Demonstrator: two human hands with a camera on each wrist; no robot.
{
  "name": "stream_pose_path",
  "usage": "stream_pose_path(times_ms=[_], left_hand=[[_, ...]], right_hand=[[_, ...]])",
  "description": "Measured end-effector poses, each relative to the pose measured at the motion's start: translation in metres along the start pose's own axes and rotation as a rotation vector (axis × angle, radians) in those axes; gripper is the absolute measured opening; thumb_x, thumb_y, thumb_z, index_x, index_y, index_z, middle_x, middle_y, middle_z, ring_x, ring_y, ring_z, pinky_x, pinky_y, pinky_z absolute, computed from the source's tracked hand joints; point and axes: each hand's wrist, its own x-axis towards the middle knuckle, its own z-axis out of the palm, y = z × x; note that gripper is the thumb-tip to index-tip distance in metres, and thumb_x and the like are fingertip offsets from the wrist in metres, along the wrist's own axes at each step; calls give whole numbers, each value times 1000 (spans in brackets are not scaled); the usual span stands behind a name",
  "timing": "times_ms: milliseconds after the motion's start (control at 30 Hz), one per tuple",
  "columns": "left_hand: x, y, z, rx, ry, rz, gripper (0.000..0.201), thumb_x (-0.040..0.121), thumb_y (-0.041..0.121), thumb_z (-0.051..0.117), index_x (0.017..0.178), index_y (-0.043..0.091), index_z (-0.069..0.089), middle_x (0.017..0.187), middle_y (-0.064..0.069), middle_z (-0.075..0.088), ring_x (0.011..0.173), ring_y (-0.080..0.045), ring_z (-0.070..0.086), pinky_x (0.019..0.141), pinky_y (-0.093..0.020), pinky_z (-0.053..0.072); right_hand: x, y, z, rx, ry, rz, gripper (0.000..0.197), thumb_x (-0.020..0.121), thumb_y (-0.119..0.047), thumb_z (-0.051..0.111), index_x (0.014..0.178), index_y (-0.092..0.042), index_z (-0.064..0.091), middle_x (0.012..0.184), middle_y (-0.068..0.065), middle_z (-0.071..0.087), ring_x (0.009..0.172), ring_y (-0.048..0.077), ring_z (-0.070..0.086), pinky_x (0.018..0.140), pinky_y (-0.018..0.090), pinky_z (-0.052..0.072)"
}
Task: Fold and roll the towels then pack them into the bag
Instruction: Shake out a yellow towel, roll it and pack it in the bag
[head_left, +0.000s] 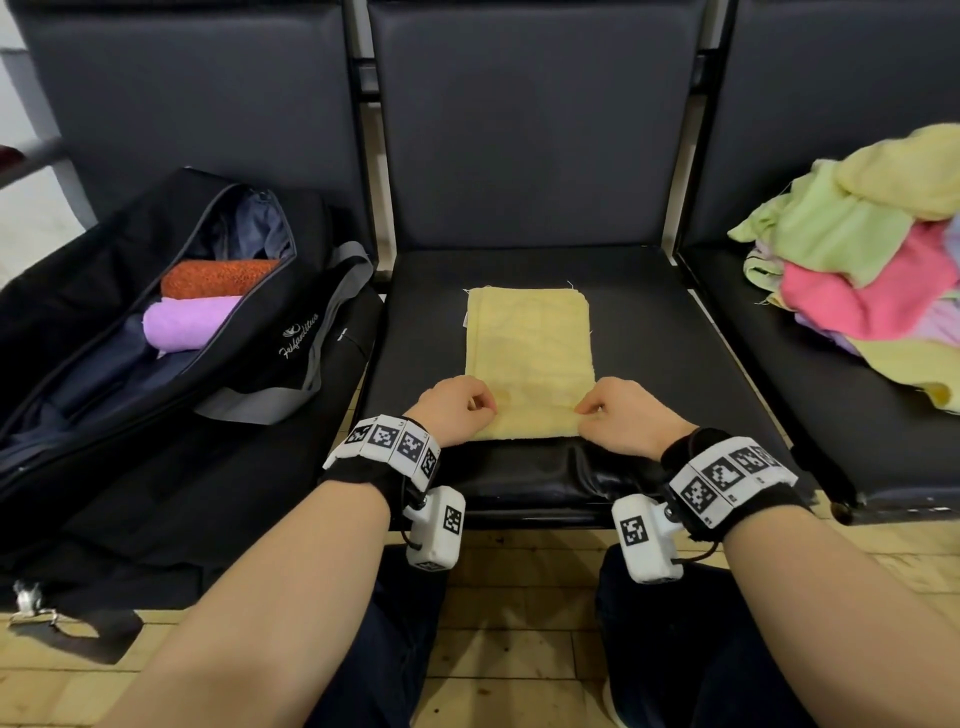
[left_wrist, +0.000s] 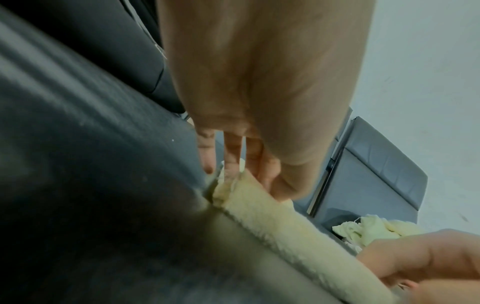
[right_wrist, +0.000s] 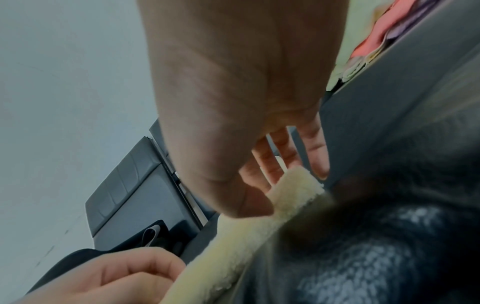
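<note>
A pale yellow towel (head_left: 529, 353), folded into a long strip, lies flat on the middle black seat (head_left: 649, 322). My left hand (head_left: 457, 408) pinches its near left corner, and my right hand (head_left: 618, 410) pinches its near right corner. In the left wrist view the left hand's fingers (left_wrist: 233, 156) curl onto the towel's thick near edge (left_wrist: 272, 222). In the right wrist view the right hand's fingers (right_wrist: 275, 164) grip the same edge (right_wrist: 259, 230). The open black bag (head_left: 130, 332) lies on the left seat and holds an orange rolled towel (head_left: 218, 278) and a purple rolled towel (head_left: 189, 322).
A heap of loose towels (head_left: 872, 270), yellow, green, pink and lilac, sits on the right seat. Padded seat backs (head_left: 530, 119) rise behind all three seats. A wooden floor (head_left: 519, 613) and my knees lie below the seat's front edge.
</note>
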Motion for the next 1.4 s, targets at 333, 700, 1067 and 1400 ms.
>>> stream_pose_path(times_ms=[333, 700, 1067, 1400], left_hand=[[-3, -3, -3, 17, -51, 30, 35, 84, 22, 66, 118, 17, 57, 116, 0, 55, 109, -20, 53, 95, -30, 43], [0, 6, -5, -116, 1, 6, 21, 96, 15, 46, 112, 9, 57, 89, 7, 51, 75, -9, 48, 61, -20, 39], [0, -4, 1, -42, 123, 101, 6, 91, 17, 58, 97, 16, 59, 95, 6, 45, 86, -14, 47, 87, -30, 43], [-12, 8, -11, -11, 25, 75, 27, 82, 41, 69, 98, 19, 65, 85, 12, 54, 82, -9, 54, 78, -25, 47]], right_hand=[[4, 6, 5, -16, -7, -77, 20, 96, -12, 48, 116, -11, 52, 112, 11, 58, 103, 30, 57, 85, 33, 45], [2, 3, -1, 93, -22, 14, 30, 97, -7, 28, 121, -14, 46, 77, -1, 50, 68, 17, 49, 61, 26, 40], [6, 8, 2, 92, 268, -77, 15, 87, -2, 53, 93, -14, 62, 92, -4, 45, 77, 12, 46, 80, 31, 45], [2, 9, 1, 25, -52, 46, 49, 77, -39, 62, 124, -28, 60, 128, -3, 54, 123, 24, 48, 105, 37, 39]])
